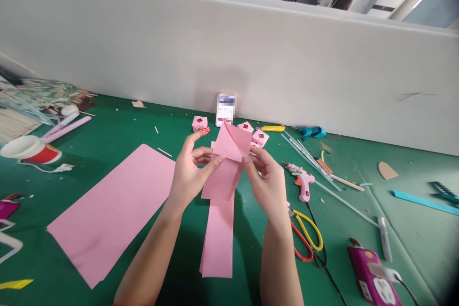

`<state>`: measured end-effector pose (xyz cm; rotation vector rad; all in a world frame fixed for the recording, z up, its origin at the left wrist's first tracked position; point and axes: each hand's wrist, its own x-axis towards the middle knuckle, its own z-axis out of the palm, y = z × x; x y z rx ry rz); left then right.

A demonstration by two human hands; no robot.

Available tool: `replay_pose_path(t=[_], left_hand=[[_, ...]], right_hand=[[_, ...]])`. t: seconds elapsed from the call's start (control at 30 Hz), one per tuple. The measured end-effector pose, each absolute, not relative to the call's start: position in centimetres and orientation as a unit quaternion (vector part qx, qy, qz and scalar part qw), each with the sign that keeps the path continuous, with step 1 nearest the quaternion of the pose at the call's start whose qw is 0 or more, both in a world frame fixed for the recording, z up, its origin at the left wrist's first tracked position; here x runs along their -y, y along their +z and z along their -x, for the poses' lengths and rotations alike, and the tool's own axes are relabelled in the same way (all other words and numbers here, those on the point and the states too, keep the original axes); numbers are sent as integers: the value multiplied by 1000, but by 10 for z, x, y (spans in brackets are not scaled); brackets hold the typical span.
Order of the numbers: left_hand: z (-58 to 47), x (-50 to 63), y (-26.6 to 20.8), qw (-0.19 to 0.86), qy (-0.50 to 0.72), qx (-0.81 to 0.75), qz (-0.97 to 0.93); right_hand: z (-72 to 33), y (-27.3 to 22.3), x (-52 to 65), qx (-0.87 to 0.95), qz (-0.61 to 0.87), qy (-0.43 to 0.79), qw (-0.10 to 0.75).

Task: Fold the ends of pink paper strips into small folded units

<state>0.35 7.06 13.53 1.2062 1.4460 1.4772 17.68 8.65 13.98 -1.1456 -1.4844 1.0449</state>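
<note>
Between my two hands I hold a folded piece of pink paper [229, 153] above the table. My left hand [193, 165] pinches its left edge with thumb and fingers, the index finger raised with something red on its tip. On the right edge, my right hand [263, 167] grips with its thumb in front and fingers behind. Below it lie narrow pink paper strips [218, 244]. Beyond the hands sit small folded pink paper boxes, one at the left [200, 123] and others at the right [260, 137], partly hidden.
Left lies a large pink sheet [114, 210], with a paper cup [43, 149] beyond. At right are a pink glue gun [304, 184], scissors [308, 234], a yellow cutter [272, 128] and a purple power strip [375, 275]. A phone [225, 109] leans against the grey partition [143, 48].
</note>
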Motion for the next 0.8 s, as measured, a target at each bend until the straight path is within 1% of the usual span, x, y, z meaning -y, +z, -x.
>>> replay_pose_path(t=[0.23,0.33,0.63,0.8], left_hand=[[-2,-73,136,394,588,-539,-457],[-2,-73,138,425,602,-515,-437],[0,-71,141,488,611,-489,-386],[2,-72,138,485,609,-498,-382]], right_hand=[[-178,146,-87,640,442,427,462],[-179,147,-88,643,439,427,461],[-181,143,-89,646,448,382,486],[-182,143,-88,665,427,352,502]])
